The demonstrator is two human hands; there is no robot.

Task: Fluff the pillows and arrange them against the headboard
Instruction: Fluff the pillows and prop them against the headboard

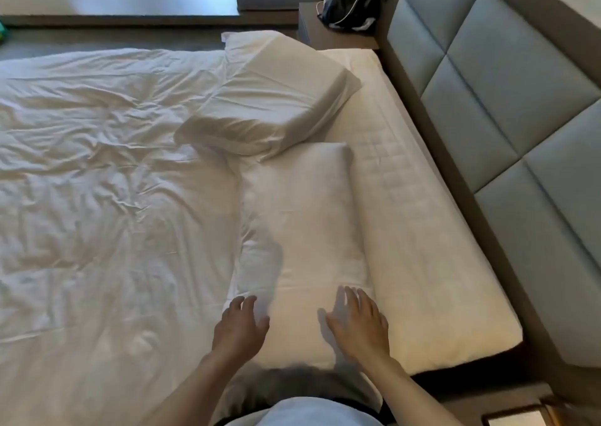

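Early stage. Left hand [240, 323] and right hand [359, 320] spread open, empty, over near pillow [302, 224] at centre. Far pillow [270, 100] askew above. Neither against headboard [507, 77] at right.

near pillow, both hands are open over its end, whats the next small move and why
Probably close both hands on the near pillow at its near end and lift it to shake it. The left hand and right hand are open at that end, gripping nothing. It lies flat, with bare mattress between it and the headboard.
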